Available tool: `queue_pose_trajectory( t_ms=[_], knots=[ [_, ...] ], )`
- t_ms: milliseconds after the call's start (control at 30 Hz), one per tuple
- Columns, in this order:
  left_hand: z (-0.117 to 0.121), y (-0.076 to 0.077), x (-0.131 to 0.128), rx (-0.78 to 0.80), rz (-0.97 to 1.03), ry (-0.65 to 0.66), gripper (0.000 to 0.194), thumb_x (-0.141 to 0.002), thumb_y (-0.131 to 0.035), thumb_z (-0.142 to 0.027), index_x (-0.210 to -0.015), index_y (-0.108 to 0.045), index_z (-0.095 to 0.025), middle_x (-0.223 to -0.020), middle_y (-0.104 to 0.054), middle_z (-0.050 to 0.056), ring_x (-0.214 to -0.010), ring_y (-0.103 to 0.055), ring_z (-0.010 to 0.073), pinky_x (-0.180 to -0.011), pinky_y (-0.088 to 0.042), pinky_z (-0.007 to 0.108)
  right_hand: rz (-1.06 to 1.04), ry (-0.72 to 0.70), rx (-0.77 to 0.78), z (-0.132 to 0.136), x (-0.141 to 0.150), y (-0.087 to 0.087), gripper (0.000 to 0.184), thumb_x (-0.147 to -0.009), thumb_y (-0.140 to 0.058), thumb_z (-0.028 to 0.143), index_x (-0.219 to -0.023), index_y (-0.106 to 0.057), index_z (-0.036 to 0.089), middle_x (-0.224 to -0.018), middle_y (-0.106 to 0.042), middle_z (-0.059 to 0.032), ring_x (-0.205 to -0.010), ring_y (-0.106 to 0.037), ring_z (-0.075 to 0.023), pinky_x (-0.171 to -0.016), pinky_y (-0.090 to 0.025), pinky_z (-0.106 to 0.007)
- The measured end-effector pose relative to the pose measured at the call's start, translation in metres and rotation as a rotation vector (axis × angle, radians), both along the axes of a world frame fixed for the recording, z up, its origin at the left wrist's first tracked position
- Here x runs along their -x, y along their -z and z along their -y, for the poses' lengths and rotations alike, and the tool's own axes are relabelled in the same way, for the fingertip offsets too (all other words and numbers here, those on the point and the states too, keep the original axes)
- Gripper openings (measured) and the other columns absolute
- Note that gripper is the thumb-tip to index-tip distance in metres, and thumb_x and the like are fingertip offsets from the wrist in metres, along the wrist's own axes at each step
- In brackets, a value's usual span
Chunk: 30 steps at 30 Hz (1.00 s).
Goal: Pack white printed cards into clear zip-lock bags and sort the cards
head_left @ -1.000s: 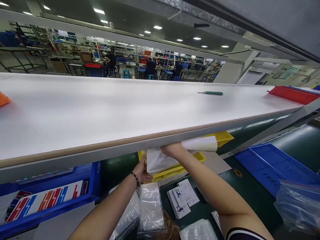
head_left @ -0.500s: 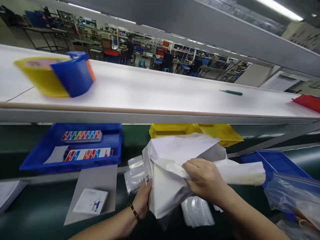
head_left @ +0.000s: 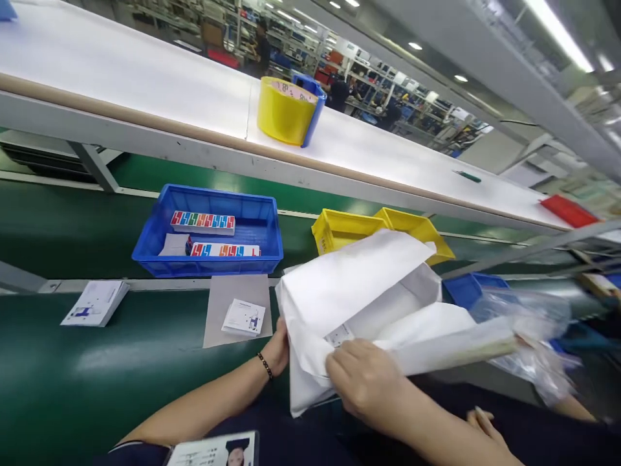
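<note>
A large white bag (head_left: pixel 349 272), which looks like paper, is between my hands with its mouth gaping. Something small with printing on it shows inside the opening. My left hand (head_left: pixel 277 349) is closed on the bag's left side, its fingers partly hidden behind it. With bent fingers, my right hand (head_left: pixel 361 382) grips the front edge of the mouth. A long pale strip, seemingly part of the bag, extends right past that hand. Left of the bag, a stack of printed leaflets (head_left: pixel 244 317) lies on a grey sheet (head_left: pixel 213 330).
A blue bin (head_left: pixel 208 264) holds colourful boxes. Behind the bag are yellow bins (head_left: pixel 347 223). More leaflets (head_left: pixel 94 303) lie at left. A tape roll (head_left: pixel 286 113) and a green-handled tool (head_left: pixel 468 176) sit on the shelf. At right, another person's hand (head_left: pixel 485 421) is near a clear plastic bag (head_left: pixel 524 307).
The view has swung left and down. My right hand has pulled the bag's front edge lower, so the mouth is wider and the printed item inside shows. Another person's hand appears at right.
</note>
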<state>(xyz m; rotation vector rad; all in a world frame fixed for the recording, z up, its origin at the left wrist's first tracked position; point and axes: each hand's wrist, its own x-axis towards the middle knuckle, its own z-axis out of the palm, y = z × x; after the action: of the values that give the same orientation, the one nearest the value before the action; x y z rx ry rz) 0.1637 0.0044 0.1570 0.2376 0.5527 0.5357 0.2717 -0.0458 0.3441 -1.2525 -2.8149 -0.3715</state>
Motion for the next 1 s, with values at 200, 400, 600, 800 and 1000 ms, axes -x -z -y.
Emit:
queue_pose_trajectory(
  t_ms=[200,400,600,800,1000],
  knots=[
    [-0.023,-0.004,0.058,-0.250,-0.193,-0.063,0.075,-0.059,-0.057,-0.076,-0.107,-0.055,-0.018,-0.123,-0.056,0.013,-0.121,-0.044,0.0304,-0.102,-0.035,0.041,-0.115,0.139,-0.082,0.005,0.033,0.013,0.020,-0.071,-0.039,0.006,-0.061,-0.048,0.020,-0.053,-0.048,-0.0023,-0.049,-0.041,-0.0162,-0.048,-0.029,-0.030],
    [-0.061,-0.034,0.106,-0.500,-0.686,0.223,0.056,-0.068,-0.054,-0.066,-0.103,-0.057,-0.022,-0.114,-0.060,0.009,-0.108,-0.052,0.0284,-0.084,-0.046,0.037,-0.519,0.426,-0.046,-0.002,-0.007,0.015,0.018,-0.074,-0.043,0.014,-0.059,-0.049,0.020,-0.050,-0.051,0.0000,-0.048,-0.046,-0.0126,-0.048,-0.034,-0.024],
    [-0.072,-0.049,0.102,-0.419,-0.837,0.442,0.085,-0.064,-0.041,-0.080,-0.130,-0.038,-0.026,-0.133,-0.046,0.017,-0.107,-0.053,0.0339,-0.069,-0.049,0.038,-0.529,0.320,0.056,-0.011,0.010,0.035,0.012,-0.066,-0.044,0.016,-0.055,-0.046,0.020,-0.050,-0.053,-0.0001,-0.050,-0.048,-0.0129,-0.050,-0.035,-0.024],
    [-0.090,-0.054,0.069,-0.649,-0.898,0.329,0.094,-0.060,-0.063,-0.066,-0.137,-0.026,-0.027,-0.143,-0.034,0.016,-0.125,-0.039,0.0364,-0.094,-0.038,0.049,-0.358,0.197,0.029,-0.010,0.005,0.040,0.005,-0.061,-0.046,0.016,-0.059,-0.048,0.020,-0.051,-0.053,-0.0002,-0.049,-0.047,-0.0142,-0.048,-0.031,-0.026],
    [-0.102,-0.068,-0.010,-1.446,-1.253,0.424,0.084,-0.059,-0.073,-0.043,-0.132,-0.040,-0.017,-0.143,-0.033,0.017,-0.134,-0.022,0.0360,-0.109,-0.016,0.047,-0.225,0.081,-0.006,-0.010,-0.026,0.056,0.012,-0.068,-0.045,0.009,-0.062,-0.050,0.018,-0.054,-0.054,-0.0023,-0.052,-0.048,-0.0148,-0.049,-0.030,-0.028]
  ],
)
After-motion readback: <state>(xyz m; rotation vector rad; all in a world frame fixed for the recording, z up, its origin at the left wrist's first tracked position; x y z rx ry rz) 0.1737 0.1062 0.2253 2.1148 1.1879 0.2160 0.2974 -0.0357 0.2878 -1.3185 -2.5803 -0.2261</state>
